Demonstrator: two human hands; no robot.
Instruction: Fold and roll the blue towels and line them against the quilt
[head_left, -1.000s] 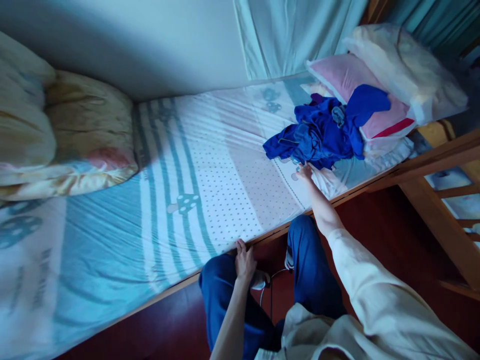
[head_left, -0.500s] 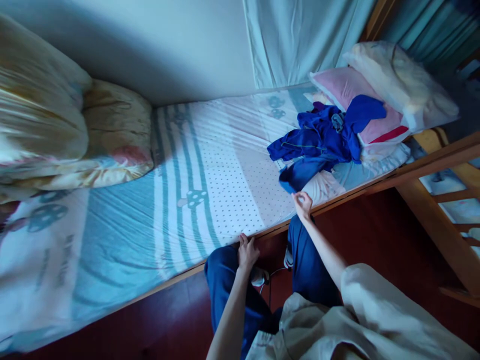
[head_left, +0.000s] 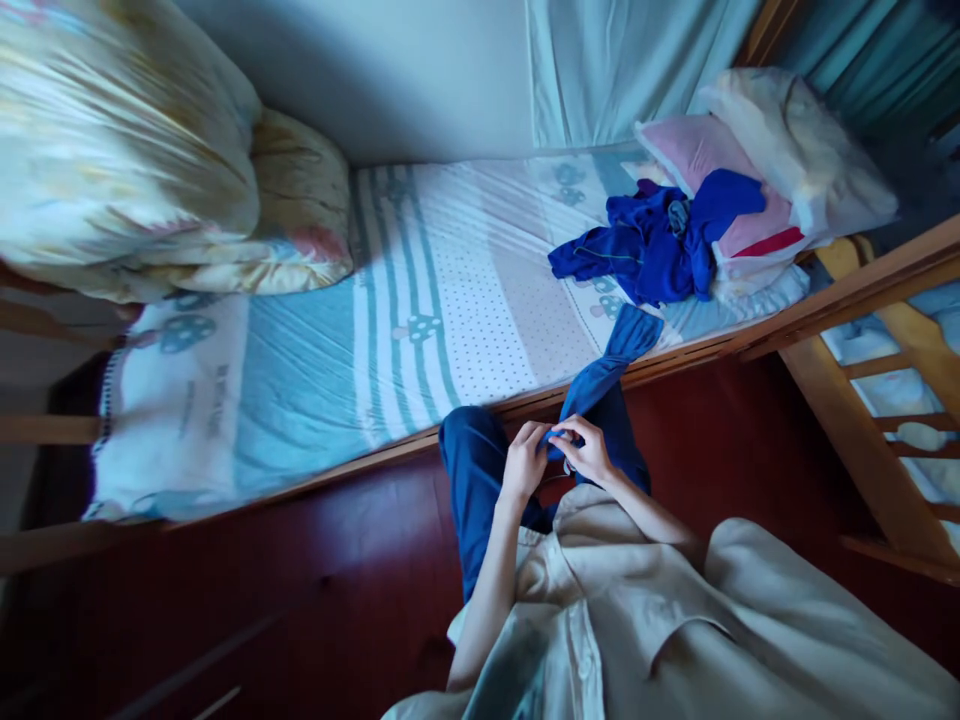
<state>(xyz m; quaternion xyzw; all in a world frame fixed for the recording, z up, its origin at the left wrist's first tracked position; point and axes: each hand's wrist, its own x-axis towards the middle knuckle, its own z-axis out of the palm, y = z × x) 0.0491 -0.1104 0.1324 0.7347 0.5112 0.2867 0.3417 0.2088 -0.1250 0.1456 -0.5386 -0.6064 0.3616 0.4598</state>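
Two hands share one blue cloth (head_left: pixel 600 378): the left hand (head_left: pixel 529 455) and right hand (head_left: pixel 588 448), fingers curled nearly closed, both pinch its near end between two knees (head_left: pixel 471 440). From there the cloth runs toward one o'clock, its far end on the edge of one bed (head_left: pixel 300 370). Farther along one o'clock lies one blue heap (head_left: pixel 652 262), partly over one pink pillow (head_left: pixel 694 148) (one pale bundle (head_left: pixel 817 160) sits behind). At ten o'clock rests one bedding pile (head_left: pixel 172 140).

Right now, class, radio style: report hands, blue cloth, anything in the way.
Left hand and right hand: both pinching near end of blue cloth. Far end: over edge of bed. Nothing seen in the way; clothes pile beyond.
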